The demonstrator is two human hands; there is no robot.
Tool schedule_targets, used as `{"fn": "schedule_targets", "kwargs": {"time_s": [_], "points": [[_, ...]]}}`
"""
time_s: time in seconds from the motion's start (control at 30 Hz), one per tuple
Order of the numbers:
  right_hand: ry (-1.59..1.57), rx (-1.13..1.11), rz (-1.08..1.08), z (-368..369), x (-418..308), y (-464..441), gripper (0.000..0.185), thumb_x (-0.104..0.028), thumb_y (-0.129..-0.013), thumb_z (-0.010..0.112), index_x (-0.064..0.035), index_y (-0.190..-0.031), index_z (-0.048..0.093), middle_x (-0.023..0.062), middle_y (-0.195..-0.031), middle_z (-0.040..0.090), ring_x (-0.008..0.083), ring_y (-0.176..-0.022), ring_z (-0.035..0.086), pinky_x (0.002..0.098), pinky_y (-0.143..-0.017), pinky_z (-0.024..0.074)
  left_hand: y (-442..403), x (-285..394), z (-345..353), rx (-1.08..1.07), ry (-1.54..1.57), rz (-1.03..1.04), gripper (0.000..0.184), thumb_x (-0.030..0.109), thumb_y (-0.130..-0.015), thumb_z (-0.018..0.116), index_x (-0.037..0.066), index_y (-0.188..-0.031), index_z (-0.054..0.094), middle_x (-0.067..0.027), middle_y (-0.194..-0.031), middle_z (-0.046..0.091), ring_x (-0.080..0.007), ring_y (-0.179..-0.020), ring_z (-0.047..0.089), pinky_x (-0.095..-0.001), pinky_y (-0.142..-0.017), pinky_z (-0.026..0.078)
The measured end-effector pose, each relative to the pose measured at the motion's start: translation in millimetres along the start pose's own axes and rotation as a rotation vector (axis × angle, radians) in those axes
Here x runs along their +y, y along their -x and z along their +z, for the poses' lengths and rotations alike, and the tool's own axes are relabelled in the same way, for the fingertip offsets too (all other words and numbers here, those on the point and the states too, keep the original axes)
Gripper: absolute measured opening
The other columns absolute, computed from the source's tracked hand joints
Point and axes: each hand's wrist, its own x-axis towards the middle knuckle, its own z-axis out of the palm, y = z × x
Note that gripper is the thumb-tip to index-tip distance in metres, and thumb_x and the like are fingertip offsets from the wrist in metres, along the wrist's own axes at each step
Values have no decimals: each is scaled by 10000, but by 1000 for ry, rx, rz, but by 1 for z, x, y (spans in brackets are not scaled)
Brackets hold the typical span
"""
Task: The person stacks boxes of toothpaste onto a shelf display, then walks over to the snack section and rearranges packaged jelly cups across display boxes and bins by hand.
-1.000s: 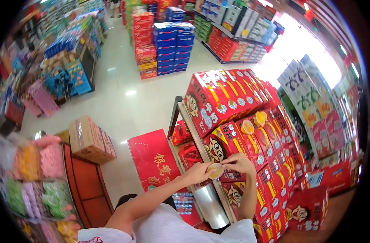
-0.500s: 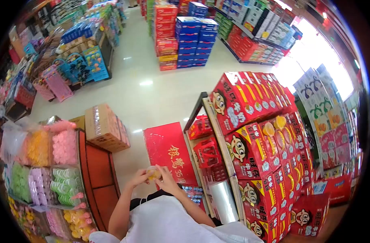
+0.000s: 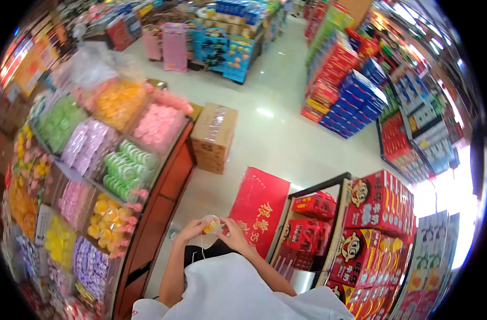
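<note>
In front of my body, a small clear round cup with something yellow inside (image 3: 211, 224) is held up between both hands. My left hand (image 3: 192, 231) pinches its left side with closed fingers. On the opposite side, my right hand (image 3: 233, 237) has its fingers against the rim. Exactly what the yellow contents are is too small to make out. A thin white cord (image 3: 203, 248) shows just below the cup, against dark clothing.
To the left stands a candy display (image 3: 159, 210) with bins of colourful wrapped sweets. A cardboard carton (image 3: 214, 136) sits behind it. A red mat (image 3: 259, 200) lies on the floor ahead. Red milk boxes (image 3: 379, 205) are stacked on a shelf at right, blue boxes (image 3: 355, 104) farther back.
My view has swung to the left, so the candy display fills more of it and the red boxes sit farther right. Both hands still hold the cup.
</note>
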Motion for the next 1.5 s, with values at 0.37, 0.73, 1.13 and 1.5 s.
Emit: {"fn": "schedule_targets", "kwargs": {"time_s": [0.37,0.73,1.13,1.5], "points": [[54,-342,-113,102,-43,-34,762,-263,-703,797,-1,-1315,425,192,-1213,538,305,-1128,537,374,-937,439,81,-25,-84,20,-138,-13,539,524,-942,441,27,-948,650,-8,-733,595,-112,-634,507,-271,-590,439],[-134,-322,-115,237,-126,-76,886,-185,-689,822,13,-1377,300,187,-1141,587,275,-1063,577,373,-913,449,169,-43,-210,238,-144,186,376,308,-930,539,28,-1182,538,-76,-870,609,-135,-738,591,-272,-636,474],[151,-310,-308,354,-172,-119,662,-214,-650,829,-20,-1169,465,167,-1120,544,323,-1042,539,398,-881,446,211,-105,-290,696,88,299,304,138,-913,567,49,-1204,569,-86,-992,625,-176,-843,622,-283,-754,498],[580,-723,-391,472,-135,-121,720,-204,-688,771,-18,-1289,421,250,-1153,491,434,-1077,485,466,-919,428,217,-188,-336,1559,-290,83,641,63,-740,689,86,-1325,428,-220,-1185,419,-409,-1114,417,-461,-978,357]]}}
